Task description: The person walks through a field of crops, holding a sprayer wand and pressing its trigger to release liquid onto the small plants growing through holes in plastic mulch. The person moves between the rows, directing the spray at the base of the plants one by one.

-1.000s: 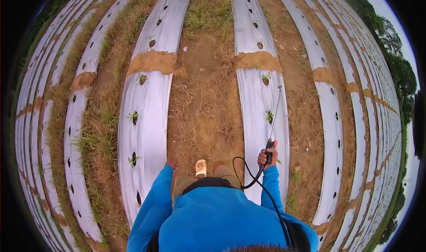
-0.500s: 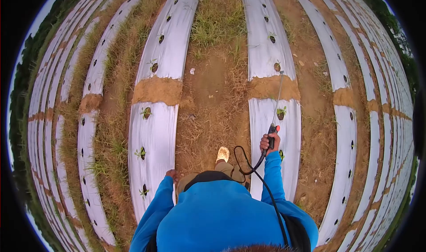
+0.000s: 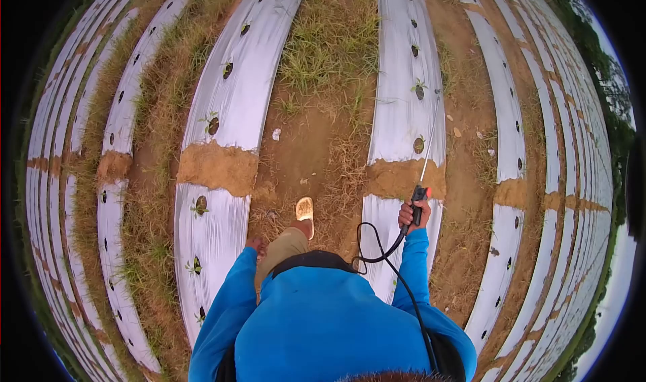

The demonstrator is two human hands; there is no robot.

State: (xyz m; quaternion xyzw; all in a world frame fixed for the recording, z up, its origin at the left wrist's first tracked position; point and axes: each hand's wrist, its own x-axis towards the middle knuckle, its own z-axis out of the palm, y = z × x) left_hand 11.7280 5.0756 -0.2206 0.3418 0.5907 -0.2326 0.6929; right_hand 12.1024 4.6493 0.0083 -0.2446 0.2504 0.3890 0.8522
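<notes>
My right hand (image 3: 408, 215) is wrapped round the black handle of a sprayer wand (image 3: 428, 143), which has a red part on top. Its thin metal tube points forward over the right-hand plastic-covered bed (image 3: 404, 133), the tip close to a seedling (image 3: 420, 91) in a planting hole. From the handle a black hose (image 3: 408, 289) loops back past my right arm to the strap at my shoulder. Down beside my left thigh hangs my left hand (image 3: 256, 246), its fingers loose and partly hidden, with nothing visible in them. The nearest bed on that side (image 3: 222, 240) carries several small seedlings.
Between the two beds runs a dirt path (image 3: 306, 146) with dry straw and a grass clump (image 3: 330, 42) farther ahead. My sandalled foot (image 3: 305, 210) is on it. Bare soil strips (image 3: 219, 170) cross the beds. More covered rows stretch off both sides, with trees at the edges.
I have stepped forward; one foot shows farther ahead. The wand, still in my right hand, now reaches past the soil strip to a farther planting hole. The view has shifted slightly.
</notes>
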